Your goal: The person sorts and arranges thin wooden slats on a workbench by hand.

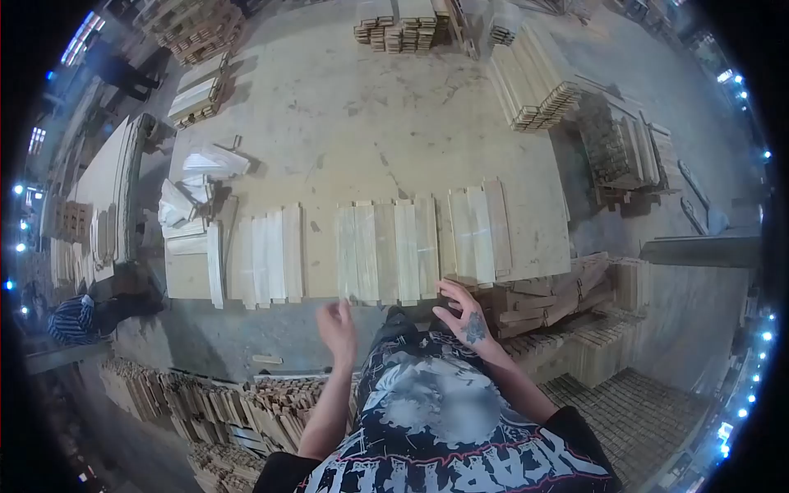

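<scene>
A group of pale wooden boards (386, 251) lies side by side on the large work table, with their near ends at the front edge. My left hand (337, 330) is at the near left corner of this group, fingers loosely bent and a fingertip right at the board end. At the near right corner is my right hand (465, 315), its thumb and fingers apart, close to the board ends and holding nothing. To the right lies another set of boards (478, 234), and to the left a third set (274, 255).
White crumpled wrapping (193, 193) and a loose narrow board (215, 264) lie at the table's left. Board stacks (534, 78) stand at the far side. Stacked timber (279, 411) surrounds me on the floor. A person in a striped top (72, 319) is at the left.
</scene>
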Demonstrator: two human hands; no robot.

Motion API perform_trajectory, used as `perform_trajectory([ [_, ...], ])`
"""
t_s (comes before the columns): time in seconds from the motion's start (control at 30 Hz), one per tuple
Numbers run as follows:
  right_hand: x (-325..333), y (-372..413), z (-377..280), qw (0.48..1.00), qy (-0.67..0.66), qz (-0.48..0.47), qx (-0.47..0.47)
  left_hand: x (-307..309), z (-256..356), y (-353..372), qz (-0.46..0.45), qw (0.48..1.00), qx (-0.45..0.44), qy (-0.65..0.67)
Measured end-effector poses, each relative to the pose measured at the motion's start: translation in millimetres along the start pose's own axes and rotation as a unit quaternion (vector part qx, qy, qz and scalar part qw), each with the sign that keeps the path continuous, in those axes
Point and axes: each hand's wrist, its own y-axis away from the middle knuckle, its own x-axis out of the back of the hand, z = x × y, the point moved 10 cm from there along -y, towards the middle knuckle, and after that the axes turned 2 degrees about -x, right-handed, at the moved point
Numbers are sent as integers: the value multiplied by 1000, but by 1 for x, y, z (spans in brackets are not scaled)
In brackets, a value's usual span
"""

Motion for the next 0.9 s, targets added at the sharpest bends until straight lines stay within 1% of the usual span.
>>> perform_trajectory([
  [0.03,2,1,1,1000,-19,9,-3,-2,-13,12,-4,1000,4,1],
  [0.07,4,3,3,999,-37,18,-7,-27,-37,26,-103,991,65,57],
  [0.1,18,-4,13,998,-57,34,-6,-61,-44,42,-194,967,121,112],
  [0.17,36,-6,28,994,-88,66,-11,-90,-14,72,-266,922,188,208],
  [0.2,50,-7,24,994,-65,88,-2,-105,2,83,-302,892,218,256],
  [0.3,92,-19,28,988,-40,146,27,-137,19,82,-320,865,223,316],
  [0.33,106,-24,33,988,-7,153,11,-143,15,81,-307,862,225,334],
  [0.43,138,-27,43,981,-5,194,-15,-152,14,79,-272,852,231,383],
  [0.47,147,-30,49,980,42,195,3,-153,15,80,-260,848,233,398],
  [0.57,160,-31,55,962,168,216,-1,-156,15,83,-225,846,238,421],
  [0.67,156,-39,63,959,199,201,-28,-154,21,85,-198,849,247,424],
  [0.77,152,-39,49,945,267,184,-30,-155,17,84,-188,855,241,419],
  [0.9,176,-44,63,940,280,195,-23,-152,21,83,-179,868,218,408],
])
